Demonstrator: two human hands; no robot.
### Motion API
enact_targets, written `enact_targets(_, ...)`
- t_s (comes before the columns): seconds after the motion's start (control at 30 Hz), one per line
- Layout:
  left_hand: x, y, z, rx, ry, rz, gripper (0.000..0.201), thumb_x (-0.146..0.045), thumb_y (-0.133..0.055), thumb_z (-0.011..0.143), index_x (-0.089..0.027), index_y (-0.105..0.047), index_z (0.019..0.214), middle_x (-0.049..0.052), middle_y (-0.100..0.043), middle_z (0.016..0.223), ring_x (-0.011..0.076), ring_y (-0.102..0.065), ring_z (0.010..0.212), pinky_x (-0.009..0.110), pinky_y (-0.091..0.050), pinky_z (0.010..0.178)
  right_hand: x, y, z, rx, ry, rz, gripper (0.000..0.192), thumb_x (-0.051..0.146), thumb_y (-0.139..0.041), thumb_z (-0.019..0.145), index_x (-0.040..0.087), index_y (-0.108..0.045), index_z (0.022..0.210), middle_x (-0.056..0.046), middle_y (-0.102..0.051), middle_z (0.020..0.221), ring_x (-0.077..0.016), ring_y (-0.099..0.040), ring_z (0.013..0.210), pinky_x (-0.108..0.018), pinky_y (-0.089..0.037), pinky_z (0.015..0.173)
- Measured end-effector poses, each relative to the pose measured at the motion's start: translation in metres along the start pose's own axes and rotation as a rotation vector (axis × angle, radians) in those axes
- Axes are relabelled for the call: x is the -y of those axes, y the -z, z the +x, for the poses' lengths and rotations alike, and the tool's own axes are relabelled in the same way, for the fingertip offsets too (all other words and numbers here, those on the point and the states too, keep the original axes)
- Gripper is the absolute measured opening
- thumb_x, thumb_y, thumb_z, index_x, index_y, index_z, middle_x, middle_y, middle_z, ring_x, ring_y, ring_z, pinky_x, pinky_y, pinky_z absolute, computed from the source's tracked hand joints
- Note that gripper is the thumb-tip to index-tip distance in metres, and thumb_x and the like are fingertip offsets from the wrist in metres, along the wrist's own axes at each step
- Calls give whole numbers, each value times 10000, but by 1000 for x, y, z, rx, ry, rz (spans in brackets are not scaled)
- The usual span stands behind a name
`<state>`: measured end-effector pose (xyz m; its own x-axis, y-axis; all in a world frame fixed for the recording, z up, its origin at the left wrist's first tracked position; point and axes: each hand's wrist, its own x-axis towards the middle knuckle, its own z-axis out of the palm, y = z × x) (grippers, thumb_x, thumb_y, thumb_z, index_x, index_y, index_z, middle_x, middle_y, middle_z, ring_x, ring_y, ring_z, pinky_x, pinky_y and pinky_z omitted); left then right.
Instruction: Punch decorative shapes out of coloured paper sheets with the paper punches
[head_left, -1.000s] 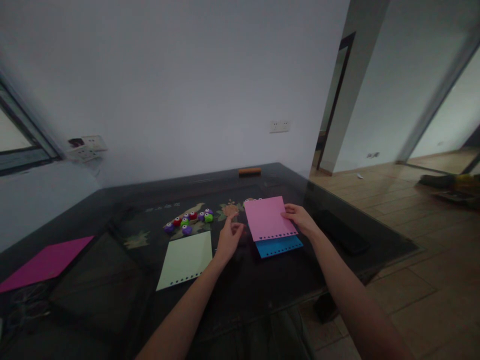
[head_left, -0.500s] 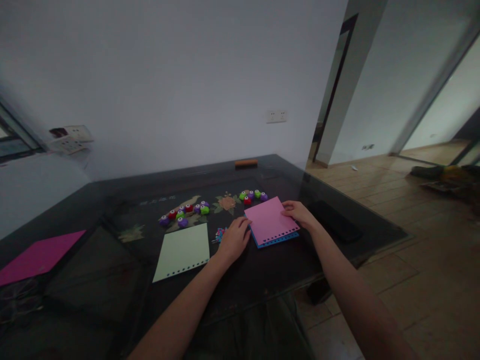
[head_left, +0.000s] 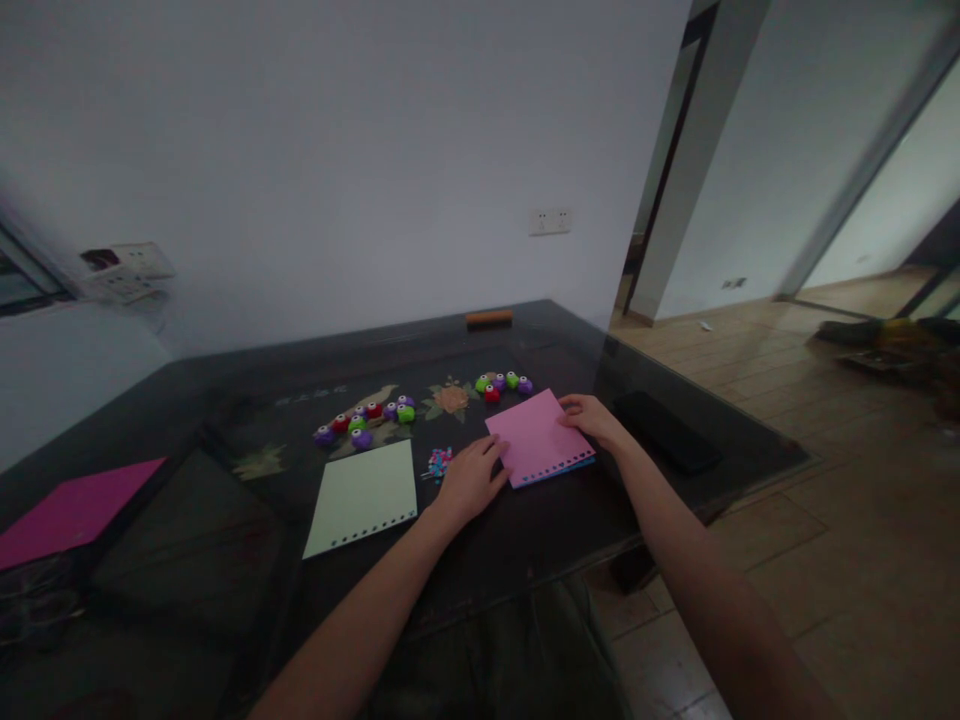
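A pink paper sheet (head_left: 536, 440) with a row of punched holes along its near edge lies over a blue paper sheet (head_left: 581, 464), which shows only as a strip at the near edge. My left hand (head_left: 472, 478) grips the left edge of these sheets with bent fingers. At the upper right edge, my right hand (head_left: 590, 418) pinches the pink sheet, its thumb hidden underneath or behind. Beside my left hand sits a small heap of pink, blue and white bits (head_left: 439, 463). Further left lies a pale green sheet (head_left: 364, 495), also with punched holes.
Purple, red and green toys with big eyes stand in a left cluster (head_left: 364, 418) and a right cluster (head_left: 504, 384). A magenta sheet (head_left: 79, 508) lies far left. A black flat object (head_left: 667, 430) rests right of my right arm; an orange-brown bar (head_left: 489, 318) lies at the back.
The pink sheet has shifted toward me over the blue one, so less blue shows at the near edge. Both hands stay at its sides. The view has moved slightly.
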<state>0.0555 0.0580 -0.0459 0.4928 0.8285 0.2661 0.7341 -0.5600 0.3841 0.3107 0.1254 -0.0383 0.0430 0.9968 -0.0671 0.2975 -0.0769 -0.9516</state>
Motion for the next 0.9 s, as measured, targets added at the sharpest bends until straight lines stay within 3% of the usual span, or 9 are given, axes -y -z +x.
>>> enact_targets(0.9, -1, 2, 0, 14, -47, 79, 399, -371, -455, 851, -195, -536, 1201, 92, -509, 1286, 230, -458, 1183, 365, -332, 1022, -2, 2, 1, -30, 46, -167, 279, 89, -626, 650, 117, -614, 927, 13, -579, 590, -96, -529, 514, -199, -371, 488)
